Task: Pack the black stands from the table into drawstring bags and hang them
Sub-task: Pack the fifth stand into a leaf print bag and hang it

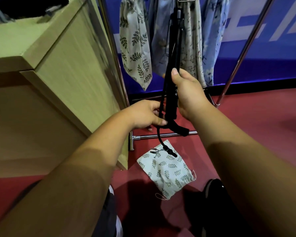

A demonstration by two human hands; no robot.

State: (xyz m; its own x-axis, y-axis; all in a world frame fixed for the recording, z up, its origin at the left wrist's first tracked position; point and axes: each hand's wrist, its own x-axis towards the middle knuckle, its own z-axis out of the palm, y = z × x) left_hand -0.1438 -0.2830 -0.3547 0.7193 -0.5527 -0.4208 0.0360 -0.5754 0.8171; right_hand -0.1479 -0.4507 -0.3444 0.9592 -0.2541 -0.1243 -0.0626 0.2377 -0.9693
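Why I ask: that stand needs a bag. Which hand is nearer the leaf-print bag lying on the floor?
Left. The left hand grips the lower end of the black stand, just above the leaf-print bag; the right hand holds it higher up, farther away.

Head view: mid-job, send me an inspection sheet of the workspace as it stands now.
Surface: wooden table at left, only its corner and side in view.
Job's things: black stand held upright above the floor; leaf-print bag lying flat on the red floor; hanging bags on the metal rack.
Clutter: nothing seen.
Hands: right hand grips the stand's shaft; left hand holds its lower end.
Cables: black cord with a toggle dangles from the stand, in front of the floor bag.
Surroundings: blue wall behind; dark shoe at bottom right.
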